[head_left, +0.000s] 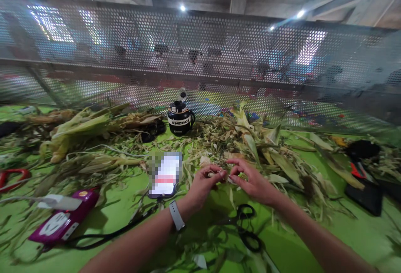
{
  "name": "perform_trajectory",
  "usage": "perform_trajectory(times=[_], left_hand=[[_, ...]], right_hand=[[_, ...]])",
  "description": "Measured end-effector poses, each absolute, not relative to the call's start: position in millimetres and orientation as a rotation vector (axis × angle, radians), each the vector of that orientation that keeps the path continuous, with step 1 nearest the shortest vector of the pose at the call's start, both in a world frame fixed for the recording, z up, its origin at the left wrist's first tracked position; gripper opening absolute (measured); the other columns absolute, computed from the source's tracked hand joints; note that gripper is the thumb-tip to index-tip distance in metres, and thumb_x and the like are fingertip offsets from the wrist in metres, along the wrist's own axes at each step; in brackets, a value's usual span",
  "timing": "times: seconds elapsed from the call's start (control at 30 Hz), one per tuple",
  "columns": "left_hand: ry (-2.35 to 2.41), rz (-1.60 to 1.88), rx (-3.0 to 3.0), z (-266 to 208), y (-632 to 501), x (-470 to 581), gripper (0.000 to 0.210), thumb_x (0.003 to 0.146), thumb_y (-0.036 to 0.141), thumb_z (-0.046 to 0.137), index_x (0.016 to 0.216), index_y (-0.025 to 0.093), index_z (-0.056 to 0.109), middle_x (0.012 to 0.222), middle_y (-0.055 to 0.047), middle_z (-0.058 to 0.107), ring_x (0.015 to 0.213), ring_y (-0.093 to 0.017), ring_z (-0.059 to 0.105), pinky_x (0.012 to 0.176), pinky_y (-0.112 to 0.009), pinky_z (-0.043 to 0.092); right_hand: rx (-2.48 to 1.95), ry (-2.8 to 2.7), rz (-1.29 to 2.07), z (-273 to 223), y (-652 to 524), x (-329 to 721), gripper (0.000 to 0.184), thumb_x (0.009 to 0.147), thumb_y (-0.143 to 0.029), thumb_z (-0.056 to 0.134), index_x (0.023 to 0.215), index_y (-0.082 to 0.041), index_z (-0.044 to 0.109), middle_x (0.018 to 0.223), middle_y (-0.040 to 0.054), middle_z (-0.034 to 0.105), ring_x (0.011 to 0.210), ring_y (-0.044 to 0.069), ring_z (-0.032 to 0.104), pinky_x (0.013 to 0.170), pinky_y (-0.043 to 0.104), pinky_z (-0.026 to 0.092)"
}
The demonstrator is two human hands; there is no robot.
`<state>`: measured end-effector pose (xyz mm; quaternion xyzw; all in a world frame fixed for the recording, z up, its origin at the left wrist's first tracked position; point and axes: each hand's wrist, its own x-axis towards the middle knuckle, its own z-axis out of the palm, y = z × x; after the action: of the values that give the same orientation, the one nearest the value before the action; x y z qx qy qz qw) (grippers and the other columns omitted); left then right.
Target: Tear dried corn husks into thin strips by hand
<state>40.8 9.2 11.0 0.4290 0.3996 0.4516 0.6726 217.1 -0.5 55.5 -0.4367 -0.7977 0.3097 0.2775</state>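
Two hands point(203, 184) point(252, 184), pale husk piece point(211, 174), long axis unclear

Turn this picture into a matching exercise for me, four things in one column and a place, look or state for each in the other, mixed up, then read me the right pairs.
Column one
1. Left hand
2. Scissors
3. Phone
4. Flask

Column two
A. Screen lit
B. Marked ENERGY
C. Pale strap around its wrist
D. Lying between the forearms

Pairs: 1-C, 2-D, 3-A, 4-B.
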Motion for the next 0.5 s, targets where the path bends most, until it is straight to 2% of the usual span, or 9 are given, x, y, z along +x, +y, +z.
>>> perform_trajectory(times=[0.17, 0.27, 0.37, 0.5], left_hand=[[0.887, 0.974, 0.937, 9.3, 6.7, 42.6, 0.03, 0.06, 0.044, 0.075, 0.068, 0.017, 0.064, 0.066, -0.001, 0.058, 0.06, -0.012, 0.049, 0.053, -0.021, 0.034], [0.904, 1.027, 0.885, 7.5, 6.5, 42.3, 0.027, 0.062, 0.043, 0.074, 0.066, 0.018, 0.064, 0.066, 0.001, 0.055, 0.06, -0.011, 0.046, 0.054, -0.021, 0.032], [0.879, 1.062, 0.84, 5.5, 9.1, 40.6, 0.027, 0.064, 0.043, 0.073, 0.067, 0.018, 0.062, 0.065, 0.003, 0.051, 0.06, -0.009, 0.043, 0.054, -0.02, 0.031], [0.818, 1.074, 0.769, 4.0, 14.0, 38.4, 0.028, 0.066, 0.043, 0.072, 0.068, 0.017, 0.06, 0.063, 0.005, 0.048, 0.057, -0.007, 0.042, 0.054, -0.018, 0.032]], right_hand=[[-1.185, -2.095, 0.866, 51.7, 0.1, 216.1, 0.031, 0.085, -0.024, 0.049, 0.116, -0.02, 0.046, 0.086, 0.0037, 0.062, 0.087, 0.019, 0.057, 0.085, 0.036, 0.044], [-1.252, -1.968, 0.866, 51.7, 1.2, 215.3, 0.028, 0.085, -0.027, 0.047, 0.112, -0.019, 0.049, 0.086, 0.0038, 0.06, 0.083, 0.018, 0.057, 0.081, 0.033, 0.045], [-1.246, -1.945, 0.906, 55.3, 2.8, 217.3, 0.027, 0.082, -0.021, 0.041, 0.106, -0.017, 0.054, 0.094, 0.0061, 0.061, 0.089, 0.02, 0.056, 0.082, 0.034, 0.044], [-1.208, -2.111, 0.937, 56.6, 5.2, 220.1, 0.036, 0.074, -0.01, 0.039, 0.103, -0.019, 0.058, 0.101, 0.0065, 0.062, 0.096, 0.021, 0.056, 0.087, 0.035, 0.042]])
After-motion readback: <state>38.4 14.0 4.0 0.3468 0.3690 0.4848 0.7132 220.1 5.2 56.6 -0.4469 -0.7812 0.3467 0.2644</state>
